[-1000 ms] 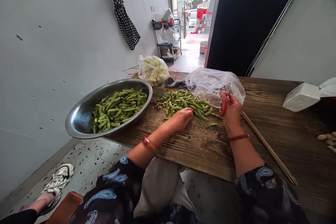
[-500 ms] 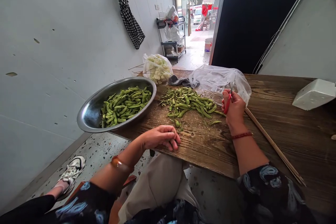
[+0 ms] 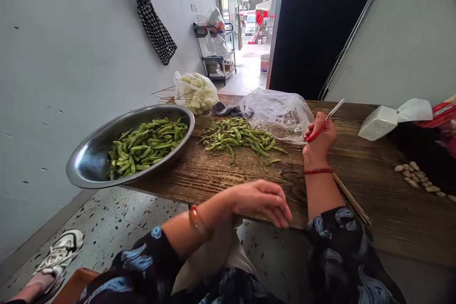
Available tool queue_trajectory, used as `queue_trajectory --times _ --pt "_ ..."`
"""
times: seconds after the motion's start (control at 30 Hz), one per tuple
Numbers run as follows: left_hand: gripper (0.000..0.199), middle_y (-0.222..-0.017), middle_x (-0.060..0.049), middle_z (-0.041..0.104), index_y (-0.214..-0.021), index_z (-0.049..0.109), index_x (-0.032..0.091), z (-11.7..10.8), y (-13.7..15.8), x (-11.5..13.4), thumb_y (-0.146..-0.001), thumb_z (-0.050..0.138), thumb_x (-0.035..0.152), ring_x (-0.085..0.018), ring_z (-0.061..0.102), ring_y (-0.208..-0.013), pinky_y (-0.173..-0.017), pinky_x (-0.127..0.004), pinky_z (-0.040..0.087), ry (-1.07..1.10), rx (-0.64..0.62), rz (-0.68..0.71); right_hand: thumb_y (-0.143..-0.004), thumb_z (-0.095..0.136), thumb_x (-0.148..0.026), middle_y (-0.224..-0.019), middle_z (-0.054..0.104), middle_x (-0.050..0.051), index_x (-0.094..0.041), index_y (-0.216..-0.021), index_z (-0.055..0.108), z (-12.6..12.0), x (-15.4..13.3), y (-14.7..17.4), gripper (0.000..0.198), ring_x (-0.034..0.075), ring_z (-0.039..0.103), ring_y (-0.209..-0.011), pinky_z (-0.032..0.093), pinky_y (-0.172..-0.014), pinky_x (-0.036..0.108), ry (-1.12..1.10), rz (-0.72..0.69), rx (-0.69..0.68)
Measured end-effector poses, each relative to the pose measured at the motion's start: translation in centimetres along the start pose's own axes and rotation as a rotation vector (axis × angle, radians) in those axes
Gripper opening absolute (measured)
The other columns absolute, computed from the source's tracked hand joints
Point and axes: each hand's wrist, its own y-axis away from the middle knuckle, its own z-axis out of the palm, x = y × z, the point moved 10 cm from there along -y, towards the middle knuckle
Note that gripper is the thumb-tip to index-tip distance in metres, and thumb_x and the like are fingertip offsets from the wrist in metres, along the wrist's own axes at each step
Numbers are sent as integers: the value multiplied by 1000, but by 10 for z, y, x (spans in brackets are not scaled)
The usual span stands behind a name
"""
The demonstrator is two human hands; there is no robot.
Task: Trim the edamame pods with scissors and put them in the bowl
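My right hand point(image 3: 321, 137) is closed around red-handled scissors point(image 3: 318, 129), their blades pointing up and to the right. Over the table's front edge hovers my left hand point(image 3: 263, 200), fingers loosely stretched, nothing visible in it. A heap of green soybean pods point(image 3: 238, 135) lies on the wooden table point(image 3: 221, 181), with trimmed ends and bits strewn around it. To the left, a wide steel basin point(image 3: 93, 153) holds many more pods point(image 3: 149, 145). Just beyond my right hand spreads a thin clear plastic bag point(image 3: 278, 107).
Behind the basin stands a bag of cauliflower point(image 3: 197, 94) beside a dark cloth point(image 3: 228, 109). Thin wooden sticks point(image 3: 351, 197) lie by my right forearm. A tissue pack point(image 3: 378, 122) and several peanuts point(image 3: 415, 175) are at the right. A shelf cart point(image 3: 216, 52) is near the doorway.
My left hand has moved right along the table edge. The scissors in my right hand have tilted to the right. The view has turned right, bringing the peanuts into sight.
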Motion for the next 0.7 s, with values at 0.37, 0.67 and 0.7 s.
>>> queue_trajectory --times 0.37,0.67,0.7 --pt "10 -90 -7 66 -75 53 12 -106 -35 83 -84 57 17 -10 64 -79 -80 -26 49 1 682 461 -76 62 -52 -50 42 -11 -21 -72 49 -10 -4 -7 34 3 36 -34 28 -31 16 59 -11 57" --pt "8 -71 -1 60 -72 56 13 -68 -122 44 -79 54 17 -11 55 -71 -71 -22 46 -300 636 320 -75 64 -52 -51 44 -11 -20 -83 56 -5 -5 -2 34 4 37 -35 29 -30 15 77 -54 10" --pt "8 -73 -2 62 -75 58 13 -74 -123 53 -79 54 17 -12 55 -74 -72 -22 45 -379 679 335 -74 64 -52 -51 45 -11 -20 -83 56 -5 -4 -2 34 4 37 -35 28 -30 15 77 -50 5"
